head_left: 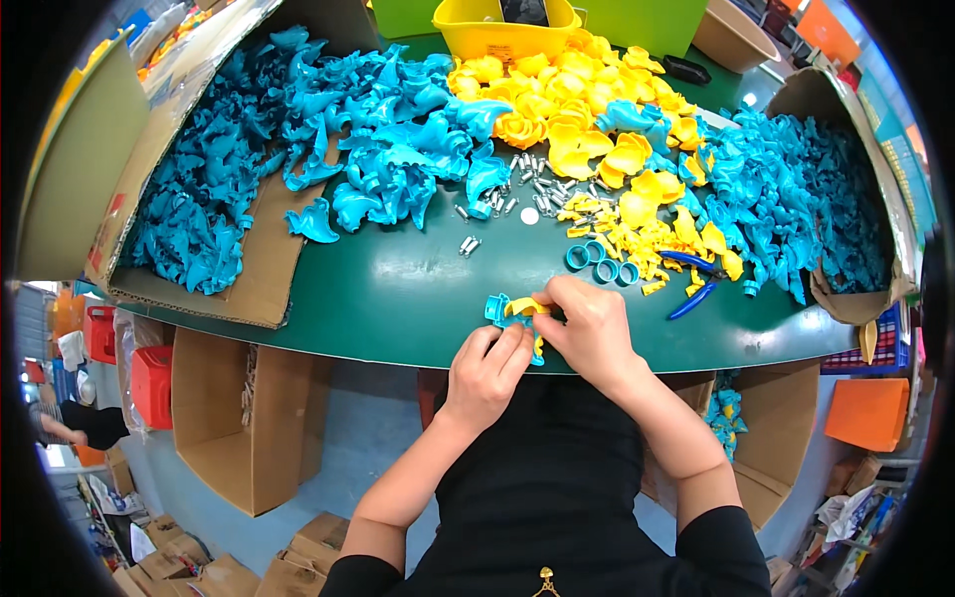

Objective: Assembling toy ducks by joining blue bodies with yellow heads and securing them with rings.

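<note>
At the table's near edge my left hand [485,370] has its fingers closed round a blue plastic part [495,307]. My right hand [589,328] pinches a small curved yellow plastic piece [521,306] against that part. Both hands meet there, and their fingers hide much of the two pieces. Just beyond my right hand lie several blue rings [603,261] and a pair of blue-handled pliers [693,284]. Small yellow pieces [637,242] are heaped beside the rings. Short metal springs or pins [470,245], too small to tell which, lie further left.
A cardboard box [269,249] spills blue shells [398,159] at the left; another box [863,199] with blue shells stands right. Yellow shells [557,99] pile up before a yellow basin [507,38]. Below the green table [418,289] stand open cartons [234,428].
</note>
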Demonstrator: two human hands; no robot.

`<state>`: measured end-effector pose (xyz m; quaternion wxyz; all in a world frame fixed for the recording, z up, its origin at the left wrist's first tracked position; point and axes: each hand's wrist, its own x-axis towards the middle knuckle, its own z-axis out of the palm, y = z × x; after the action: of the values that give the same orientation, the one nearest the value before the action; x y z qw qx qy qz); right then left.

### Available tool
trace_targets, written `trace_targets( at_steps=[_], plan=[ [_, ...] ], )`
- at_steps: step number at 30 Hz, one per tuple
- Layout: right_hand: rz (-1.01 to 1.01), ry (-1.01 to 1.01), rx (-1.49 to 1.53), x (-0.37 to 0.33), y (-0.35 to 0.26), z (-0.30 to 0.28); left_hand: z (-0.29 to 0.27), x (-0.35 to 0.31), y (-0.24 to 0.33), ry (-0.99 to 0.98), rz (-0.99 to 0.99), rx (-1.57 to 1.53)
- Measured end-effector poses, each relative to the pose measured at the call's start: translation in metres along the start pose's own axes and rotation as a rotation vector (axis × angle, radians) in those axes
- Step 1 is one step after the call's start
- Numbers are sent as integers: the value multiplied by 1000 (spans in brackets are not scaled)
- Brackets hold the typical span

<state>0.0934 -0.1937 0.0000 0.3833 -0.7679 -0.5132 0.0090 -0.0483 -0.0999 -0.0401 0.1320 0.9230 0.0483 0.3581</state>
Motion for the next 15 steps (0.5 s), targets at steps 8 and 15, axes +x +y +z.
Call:
trace_targets(
  at_steps=[8,15],
  plan=[
    [-48,-45,-197,-3,-17,-5,-6,-10,3,-96,2,-10],
    [-72,36,-95,-13,-14,-5,-9,-13,14,-59,11,1]
  ],
)
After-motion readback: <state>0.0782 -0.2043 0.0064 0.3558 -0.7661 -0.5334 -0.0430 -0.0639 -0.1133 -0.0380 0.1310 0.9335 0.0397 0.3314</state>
